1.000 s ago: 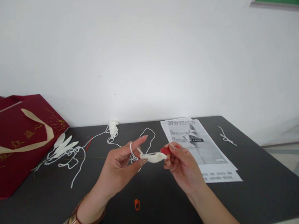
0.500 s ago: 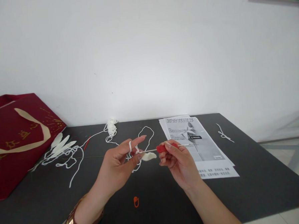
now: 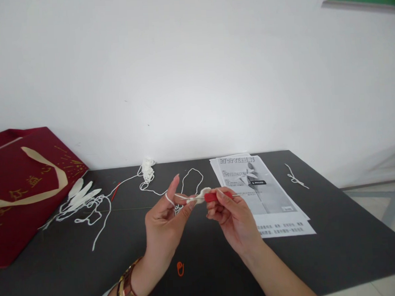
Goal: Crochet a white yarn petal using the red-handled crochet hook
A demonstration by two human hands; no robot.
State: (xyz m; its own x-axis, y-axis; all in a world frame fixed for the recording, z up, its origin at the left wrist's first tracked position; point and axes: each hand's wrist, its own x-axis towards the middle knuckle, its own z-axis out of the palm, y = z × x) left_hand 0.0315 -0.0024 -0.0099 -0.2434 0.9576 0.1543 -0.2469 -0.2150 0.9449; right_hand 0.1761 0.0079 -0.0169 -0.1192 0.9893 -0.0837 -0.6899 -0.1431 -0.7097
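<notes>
My left hand (image 3: 164, 222) has tipped its index finger up, thumb pinching the white piece (image 3: 201, 195), now up beside the red-handled hook (image 3: 210, 197) my right hand (image 3: 237, 217) grips closed; stitching seems under way

Bag (image 3: 22, 223) w/ "众益心", sheet (image 3: 272, 192) hdg "百合花图解", smaller txt illeg.

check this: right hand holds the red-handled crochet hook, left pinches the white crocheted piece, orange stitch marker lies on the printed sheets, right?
Not quite: the orange stitch marker lies on the black table, apart from the printed sheets, as the head view shows. The rest stands: the right hand holds the red-handled crochet hook and the left hand pinches the white crocheted piece.
</notes>
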